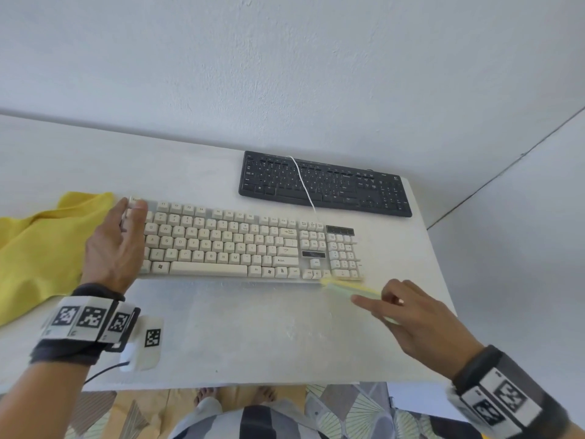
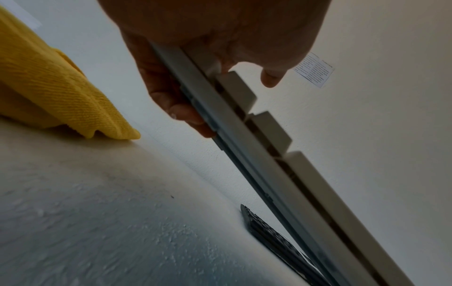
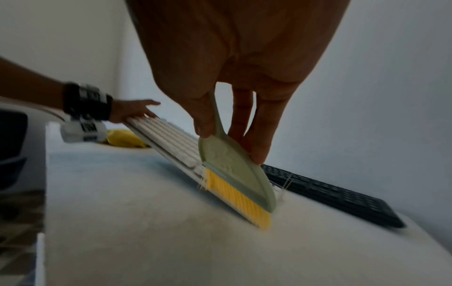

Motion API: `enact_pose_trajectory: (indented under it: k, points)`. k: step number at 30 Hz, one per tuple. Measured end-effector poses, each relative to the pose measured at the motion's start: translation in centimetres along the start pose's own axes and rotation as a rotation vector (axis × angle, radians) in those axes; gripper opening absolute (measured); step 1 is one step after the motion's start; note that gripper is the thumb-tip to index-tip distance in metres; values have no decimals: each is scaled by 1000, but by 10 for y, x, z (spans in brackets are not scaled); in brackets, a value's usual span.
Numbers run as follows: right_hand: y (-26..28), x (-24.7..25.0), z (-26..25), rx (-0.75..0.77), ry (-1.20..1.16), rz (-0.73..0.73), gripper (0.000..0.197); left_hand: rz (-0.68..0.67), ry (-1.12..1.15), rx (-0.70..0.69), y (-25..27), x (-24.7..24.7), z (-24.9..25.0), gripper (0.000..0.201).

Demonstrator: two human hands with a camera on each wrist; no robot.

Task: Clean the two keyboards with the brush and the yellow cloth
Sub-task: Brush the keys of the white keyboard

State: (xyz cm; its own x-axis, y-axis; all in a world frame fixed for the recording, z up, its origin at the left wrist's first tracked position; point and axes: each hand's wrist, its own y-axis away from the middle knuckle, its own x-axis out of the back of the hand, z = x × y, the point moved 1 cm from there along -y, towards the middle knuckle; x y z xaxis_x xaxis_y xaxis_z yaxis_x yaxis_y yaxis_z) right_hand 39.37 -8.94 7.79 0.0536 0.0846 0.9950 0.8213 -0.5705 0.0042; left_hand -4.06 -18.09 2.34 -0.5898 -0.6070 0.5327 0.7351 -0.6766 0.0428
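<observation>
A cream keyboard (image 1: 240, 245) is tilted up off the white table, its left end raised. My left hand (image 1: 118, 239) grips that left end, fingers under the base and thumb on the keys (image 2: 190, 108). My right hand (image 1: 402, 308) holds a pale green brush (image 1: 348, 288) with yellow bristles (image 3: 234, 193) against the keyboard's lower right corner. A black keyboard (image 1: 326, 185) lies flat behind, with the cream keyboard's white cable (image 1: 302, 182) draped across it. The yellow cloth (image 1: 41, 245) lies crumpled at the left.
The white table (image 1: 240, 337) runs to a wall at the back and has its front edge near my body. A patterned floor (image 1: 348, 410) shows below the front edge. A small paper label (image 2: 314, 70) is stuck on the wall.
</observation>
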Motion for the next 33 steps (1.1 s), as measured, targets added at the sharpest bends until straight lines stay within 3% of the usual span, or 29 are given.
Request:
enact_pose_trajectory:
  k: [3,9,14,17,19,21,25,28,30,33]
  points:
    - [-12,-7,-18,53,-39,17,63,19,20,13,3,-2,7,97]
    - [-5,-8,14,-115,-12,24,60,28,1,13,7,-1,6,101]
    - [-13,-5,-9,38,-108,23,54,22,-8,12,9,-1,8,106]
    - [-10,-13,4,-90,-65,0,53,25,-3,9,8,0,6,107]
    - [-3,-10,12,-168,-41,49,46,34,4,-2,8,-1,6,105]
    - [-4,1,8,-201,-175,117,36,57,16,-16,9,-2,5,102]
    - [-32,8,-8,-321,-533,452,34,89,63,-39,8,-2,-1,93]
    - [-57,-1,-11,-391,-494,639,34,109,79,-60,9,-2,-6,88]
    - [-64,-12,-15,-402,-461,666,35,130,90,-80,11,-2,-8,83]
    - [-57,-28,-23,-488,-617,491,36,178,126,-107,14,-1,-10,76]
